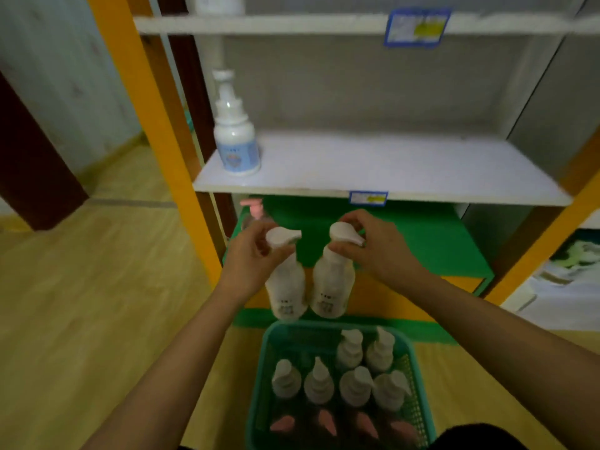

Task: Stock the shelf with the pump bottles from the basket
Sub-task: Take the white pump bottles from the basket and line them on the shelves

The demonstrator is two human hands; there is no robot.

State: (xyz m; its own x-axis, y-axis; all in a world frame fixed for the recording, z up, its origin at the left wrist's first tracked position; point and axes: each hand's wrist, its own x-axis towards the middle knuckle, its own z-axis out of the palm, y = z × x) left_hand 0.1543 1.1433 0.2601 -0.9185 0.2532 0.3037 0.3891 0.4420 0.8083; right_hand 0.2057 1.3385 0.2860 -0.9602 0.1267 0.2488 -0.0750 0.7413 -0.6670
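Left hand, right hand: each tight around a pump bottle above basket.

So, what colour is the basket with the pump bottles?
The basket is green, a teal shade; the head view shows it best.
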